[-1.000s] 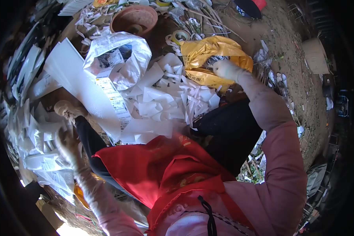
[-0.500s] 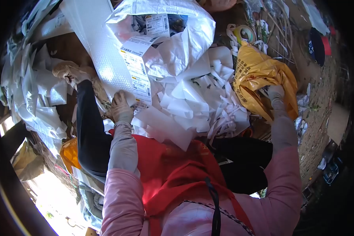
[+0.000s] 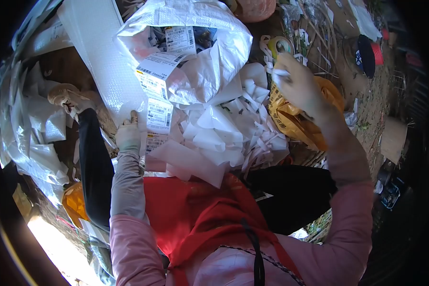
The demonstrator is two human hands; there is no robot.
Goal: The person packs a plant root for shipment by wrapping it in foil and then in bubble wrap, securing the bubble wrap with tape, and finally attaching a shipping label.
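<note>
In the head view, the left hand (image 3: 128, 136) is pressing on the near end of the bubble sheet (image 3: 97, 57), just beside the label strip (image 3: 159, 114). One finger is pointing to the far side; whether the others are pinching the sheet, I cannot tell. The strip is running from the mouth of the white sack (image 3: 209, 62) toward the near side, with a bend at the rim. The right hand (image 3: 295, 81) is hovering over the left part of the yellow bag (image 3: 291, 119), near the tape roll (image 3: 281, 46). Its fingers are looking narrow, closing around a small white thing (image 3: 281, 72), but blur is hiding what it is.

The sheet is sloping and its surface is looking slippery, so it could slide if the left hand is pressing too lightly. The strip is lying loose, so a sleeve or wrist could catch it, and its bend could become a crease. The white thing is sitting close to the fingertips, so a quick swing could drop it among the scraps (image 3: 214, 128), where it would be hard to find. The yellow bag is sagging, so its mouth could fold over.
</note>
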